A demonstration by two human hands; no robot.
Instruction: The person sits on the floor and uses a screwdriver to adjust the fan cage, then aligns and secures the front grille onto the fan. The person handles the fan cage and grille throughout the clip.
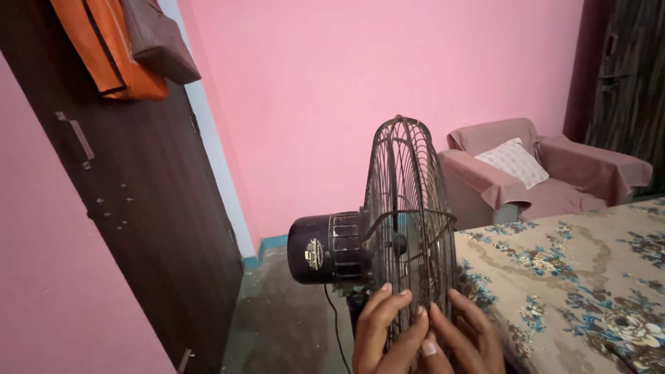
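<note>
Both hands, left hand (pixel 379 332) and right hand (pixel 465 336), pinch the fan grille (pixel 409 228) bottom, fingers curled, probably steadying it beside the bed (pixel 575 277).

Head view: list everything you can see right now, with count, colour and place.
fan: one, black, rusty wire cage, centre
cord: one, black, hanging under the fan
bed cover: one, beige with blue flowers, right
armchair: one, dusty pink cover, right rear
pillow: one, white, on the armchair
door: one, dark brown, left
bags: two, orange and grey, hanging on the door
wall: pink, behind
hands: left hand and right hand, on the cage's lower edge
</note>
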